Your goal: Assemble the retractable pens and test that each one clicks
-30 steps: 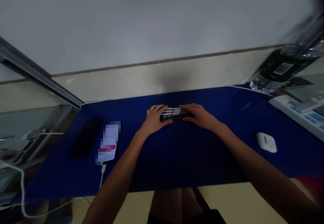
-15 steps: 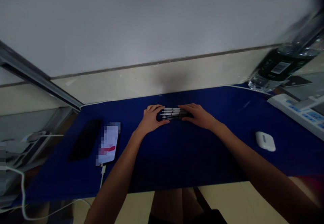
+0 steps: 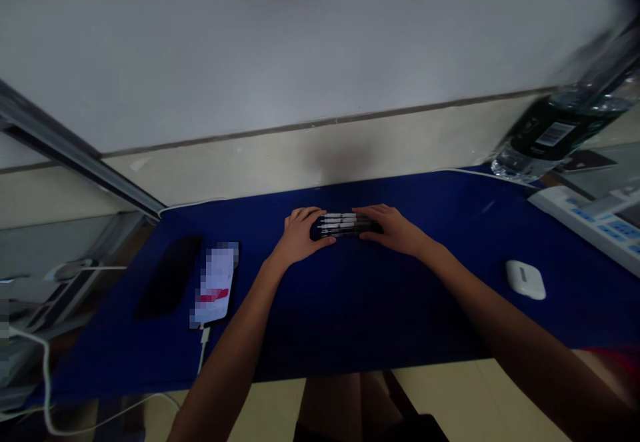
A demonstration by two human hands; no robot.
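Note:
Several white-and-black pens (image 3: 343, 221) lie side by side on the blue table surface, lengthwise between my hands. At their left ends is my left hand (image 3: 299, 235), its fingers on the far side and its thumb on the near side, closed around the group. My right hand (image 3: 393, 227) curls over the dark right ends of the pens, thumb near and fingers far, partly hiding them. A dark gap shows between my left palm and the pen tips.
To the left lie a lit phone (image 3: 216, 285) with a white charging cable (image 3: 204, 345) and a dark flat object (image 3: 170, 275). On the right are a white earbud case (image 3: 525, 279), a power strip (image 3: 590, 222) and a water bottle (image 3: 550, 132). A wall (image 3: 320, 149) stands behind.

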